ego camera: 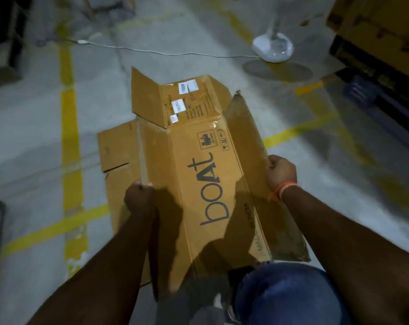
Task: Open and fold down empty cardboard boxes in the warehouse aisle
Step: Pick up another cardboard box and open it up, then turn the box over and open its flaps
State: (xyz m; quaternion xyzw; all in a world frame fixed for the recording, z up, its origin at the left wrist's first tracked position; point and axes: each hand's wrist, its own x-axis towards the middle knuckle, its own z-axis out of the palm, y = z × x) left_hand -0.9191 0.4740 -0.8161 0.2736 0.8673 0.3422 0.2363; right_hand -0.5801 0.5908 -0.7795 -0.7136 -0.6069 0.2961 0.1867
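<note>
A large brown corrugated cardboard box (198,174), printed with dark "boAt" lettering and bearing white stickers on its far panel, is being held low over the grey concrete floor (34,137) in front of the person. Its long left edge is being gripped by the left hand (140,195), the fingers curled round the cardboard rim. Its raised right flap is being clutched by the right hand (280,172), fingers wrapped over the flap's edge; an orange thread band (284,187) is being worn at that wrist. The hands are being kept well apart, one on each side of the box. A second flattened brown cardboard sheet (114,148) is lying on the floor beneath and to the left of the box. Yellow painted floor lines (69,127) are running alongside. A white round fan base (272,46) with a thin white cable (152,51) is standing further off. The person's blue jeans (287,294) are being seen at the lower edge.
</note>
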